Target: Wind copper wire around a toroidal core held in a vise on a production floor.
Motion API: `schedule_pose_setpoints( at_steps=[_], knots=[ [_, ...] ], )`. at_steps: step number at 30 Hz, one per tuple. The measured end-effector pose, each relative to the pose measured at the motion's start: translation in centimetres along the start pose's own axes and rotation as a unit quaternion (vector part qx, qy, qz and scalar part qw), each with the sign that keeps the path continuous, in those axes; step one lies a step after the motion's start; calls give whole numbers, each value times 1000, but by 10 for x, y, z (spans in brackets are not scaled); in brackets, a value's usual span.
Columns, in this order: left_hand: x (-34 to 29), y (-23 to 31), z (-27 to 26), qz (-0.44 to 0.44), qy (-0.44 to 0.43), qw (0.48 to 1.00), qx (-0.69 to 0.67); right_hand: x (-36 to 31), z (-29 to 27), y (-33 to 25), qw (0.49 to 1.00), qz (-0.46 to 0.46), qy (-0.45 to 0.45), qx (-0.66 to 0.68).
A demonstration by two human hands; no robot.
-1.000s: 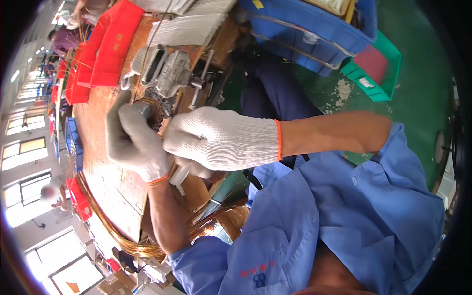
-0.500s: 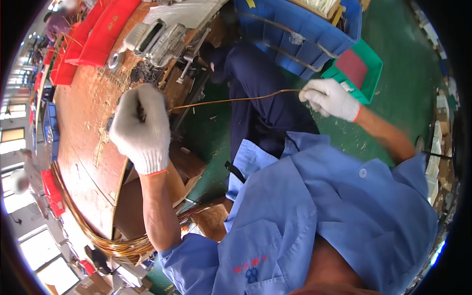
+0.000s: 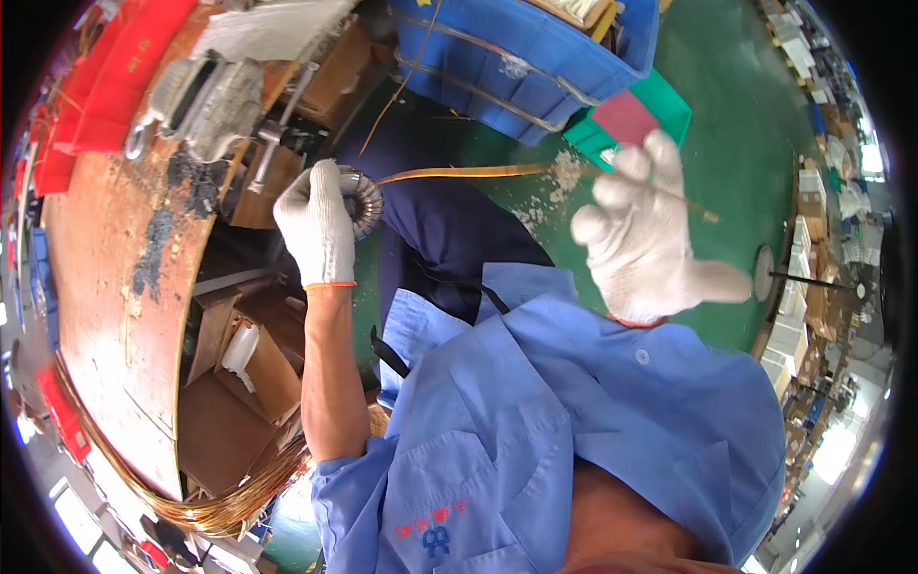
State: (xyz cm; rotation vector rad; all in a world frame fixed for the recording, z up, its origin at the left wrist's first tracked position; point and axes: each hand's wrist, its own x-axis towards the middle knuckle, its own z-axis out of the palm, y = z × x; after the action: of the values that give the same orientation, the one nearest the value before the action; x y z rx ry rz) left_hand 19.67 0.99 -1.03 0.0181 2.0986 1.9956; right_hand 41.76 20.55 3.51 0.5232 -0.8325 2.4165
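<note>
My left hand, in a white knit glove, is closed on a ring-shaped coil wound with wire; the glove covers part of the ring. From the coil a copper-coloured wire runs right to my right hand. This hand, also gloved, is open with its fingers spread and slightly blurred. The wire passes at the fingers, and its end sticks out beyond them. A second thin copper strand rises from near the coil toward the blue bin.
A worn wooden bench stands at left with a metal vise-like fixture and red bins. Below hangs a bundle of copper wire. A blue crate and green bin stand ahead. Cardboard boxes sit under the bench.
My right hand has gone from pinching the wire to spread fingers. My left hand is now clear of the bench edge, and the coil in it shows. The view has shifted to the right.
</note>
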Motion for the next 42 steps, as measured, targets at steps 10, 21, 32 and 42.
schedule_pose_setpoints(
  at_steps=[10,21,32,42],
  knots=[
    [-39,-59,50,-101,-109,987,-64,18,-17,71,789,116,-28,-603],
    [-81,-35,37,116,-198,954,191,54,-41,89,794,336,160,-481],
    [-104,-45,19,-112,-102,977,-147,82,-9,28,808,232,272,-468],
    [-125,-24,16,-200,-387,866,-246,34,-10,67,863,396,199,-244]
  ],
)
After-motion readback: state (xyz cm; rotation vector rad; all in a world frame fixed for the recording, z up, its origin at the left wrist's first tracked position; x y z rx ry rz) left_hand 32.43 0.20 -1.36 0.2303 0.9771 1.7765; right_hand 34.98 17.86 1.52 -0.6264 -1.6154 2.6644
